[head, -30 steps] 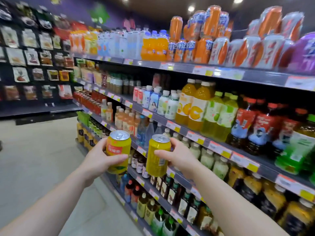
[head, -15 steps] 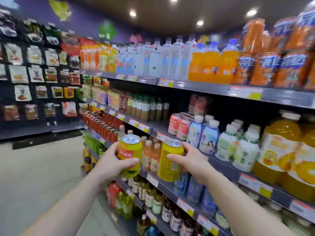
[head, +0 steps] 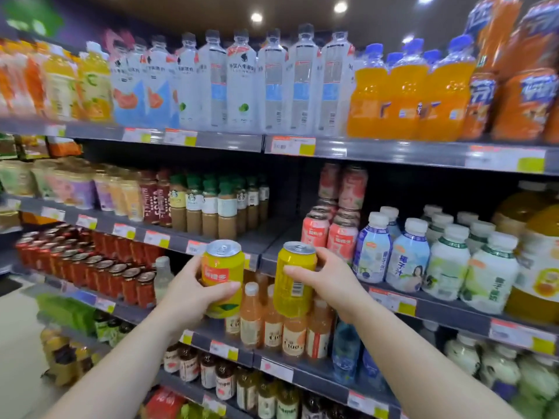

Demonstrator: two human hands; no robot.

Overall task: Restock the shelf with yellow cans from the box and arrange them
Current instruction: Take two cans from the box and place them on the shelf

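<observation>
My left hand (head: 189,293) grips a yellow can (head: 223,275) with a red label band, held upright. My right hand (head: 328,282) grips a second yellow can (head: 292,282), barcode side toward me, also upright. Both cans hover in front of the grey shelf (head: 266,237) edge, just below a dark gap in the row between the coffee bottles (head: 217,207) and the pink cans (head: 329,231). The box is not in view.
White-capped milk bottles (head: 408,255) stand right of the pink cans. Red cans (head: 84,261) fill the shelf to the lower left. Peach drink bottles (head: 272,322) sit directly under my hands. Water and orange soda bottles line the top shelf (head: 290,145).
My view has turned to face the shelf and come closer. Both hands have carried the yellow cans up toward the gap beside the pink cans.
</observation>
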